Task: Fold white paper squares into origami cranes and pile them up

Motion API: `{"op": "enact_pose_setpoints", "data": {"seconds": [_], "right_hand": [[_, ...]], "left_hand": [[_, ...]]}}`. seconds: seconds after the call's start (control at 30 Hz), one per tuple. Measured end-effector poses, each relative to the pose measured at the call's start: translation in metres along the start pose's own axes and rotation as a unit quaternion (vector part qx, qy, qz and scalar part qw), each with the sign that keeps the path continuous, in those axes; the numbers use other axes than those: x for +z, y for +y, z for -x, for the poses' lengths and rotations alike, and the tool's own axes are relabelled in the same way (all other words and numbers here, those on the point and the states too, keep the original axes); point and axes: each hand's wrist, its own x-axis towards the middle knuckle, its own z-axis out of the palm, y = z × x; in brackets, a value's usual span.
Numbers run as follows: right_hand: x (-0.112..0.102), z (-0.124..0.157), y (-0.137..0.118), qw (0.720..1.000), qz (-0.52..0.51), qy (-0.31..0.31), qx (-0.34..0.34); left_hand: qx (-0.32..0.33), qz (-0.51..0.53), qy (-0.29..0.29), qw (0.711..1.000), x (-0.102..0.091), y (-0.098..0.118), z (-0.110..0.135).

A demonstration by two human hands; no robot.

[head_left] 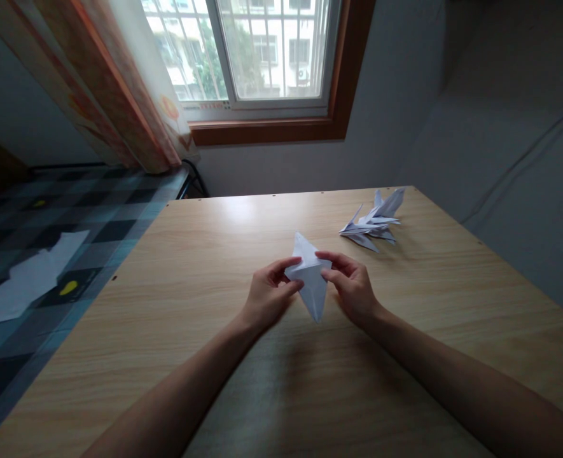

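A white folded paper (313,289), pointed at its top and bottom, is held between both hands above the wooden table (205,254). My left hand (272,289) pinches its left corner between thumb and fingers. On the opposite corner, my right hand (352,286) grips the paper the same way. The lower point of the paper hangs toward me, and a crease crosses its middle. Behind my right hand, a pile of folded white paper pieces (374,222) with sharp tips lies on the table.
Left of the table is a surface with a checked cloth (133,219), where loose white paper sheets (37,277) lie. Past the table's far edge stand the wall and a barred window (276,57), with an orange patterned curtain (114,83). A cable (524,159) runs along the right wall.
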Motion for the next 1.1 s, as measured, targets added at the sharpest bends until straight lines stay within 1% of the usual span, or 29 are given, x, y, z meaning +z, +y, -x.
{"op": "enact_pose_setpoints", "data": {"seconds": [0.1,0.27,0.43,0.6,0.67,0.8,0.9,1.0,1.1], "right_hand": [[-0.002,0.000,0.002,1.000,0.000,0.000,-0.004],[-0.002,-0.001,0.004,0.999,-0.035,-0.004,0.033],[-0.002,-0.003,0.006,0.999,-0.026,-0.002,0.026],[-0.004,-0.003,0.008,0.999,-0.023,-0.009,0.022],[-0.004,-0.003,0.007,0.999,-0.017,-0.010,0.026],[-0.001,-0.001,0.002,0.999,-0.012,-0.034,0.015],[0.003,0.001,-0.002,0.999,-0.011,-0.043,0.008],[0.005,0.002,-0.002,1.000,-0.005,-0.024,0.015],[0.008,0.004,-0.002,1.000,0.001,-0.012,0.007]], "left_hand": [[0.007,-0.019,0.005,1.000,0.000,0.002,0.000],[0.032,-0.040,0.005,0.999,-0.003,0.003,0.000],[0.056,-0.020,-0.016,0.998,-0.005,0.003,0.001],[0.079,-0.026,-0.057,0.995,-0.006,0.007,0.000],[0.084,-0.041,-0.037,0.995,-0.006,0.008,0.000],[0.057,-0.088,0.053,0.993,-0.003,0.005,-0.001],[0.044,-0.069,0.101,0.992,-0.002,0.002,-0.002],[0.048,-0.043,0.112,0.992,-0.002,0.000,-0.002],[0.061,-0.081,0.094,0.990,-0.001,-0.001,0.000]]}}
